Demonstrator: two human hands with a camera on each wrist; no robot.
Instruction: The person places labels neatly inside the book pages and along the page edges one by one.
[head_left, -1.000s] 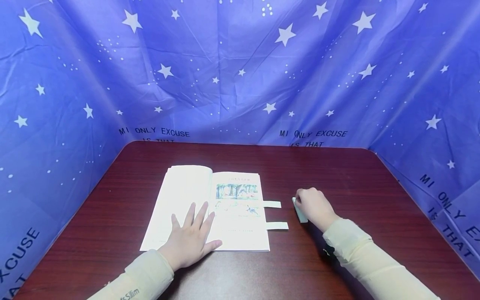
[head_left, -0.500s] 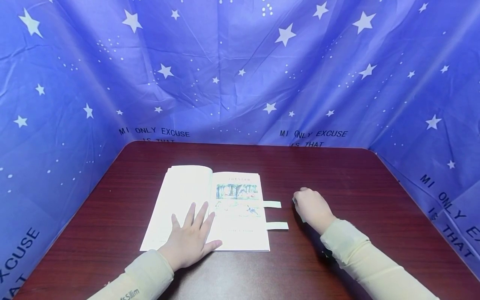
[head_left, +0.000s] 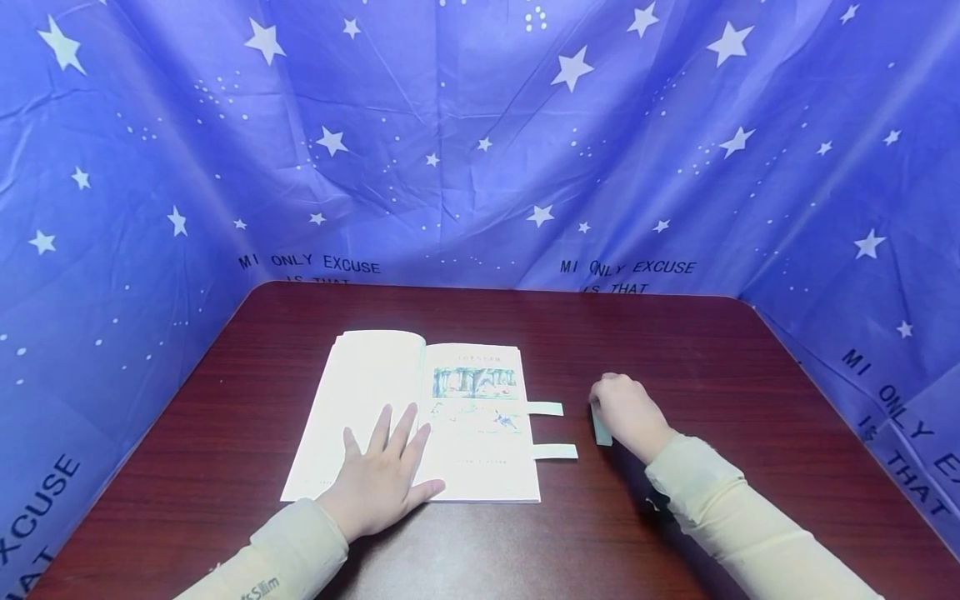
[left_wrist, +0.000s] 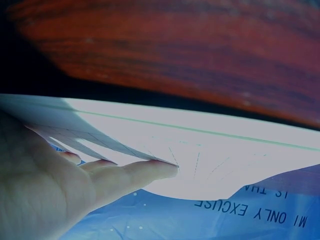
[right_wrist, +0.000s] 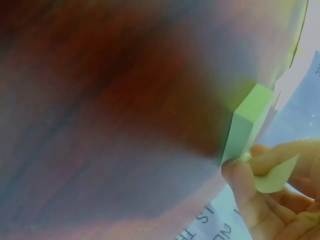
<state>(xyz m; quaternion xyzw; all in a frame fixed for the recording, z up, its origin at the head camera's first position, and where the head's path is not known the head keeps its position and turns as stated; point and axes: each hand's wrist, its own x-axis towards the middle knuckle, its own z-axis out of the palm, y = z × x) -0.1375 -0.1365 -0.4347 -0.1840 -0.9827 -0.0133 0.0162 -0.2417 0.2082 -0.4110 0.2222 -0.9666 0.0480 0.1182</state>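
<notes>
We see the left hand [head_left: 378, 487] spread on a book [head_left: 420, 375]. The right hand [head_left: 632, 417] pinches green paper [right_wrist: 276, 177] nearer the table's [head_left: 697, 358] right edge.

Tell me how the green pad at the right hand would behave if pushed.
The green pad looks like a flat-sided block, so it would probably slide rather than roll. The thin sheet pinched by the right hand curls, so single sheets are likely floppy.

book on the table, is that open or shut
Open. The book lies spread, left and right pages both showing, with the left hand resting on it.
</notes>
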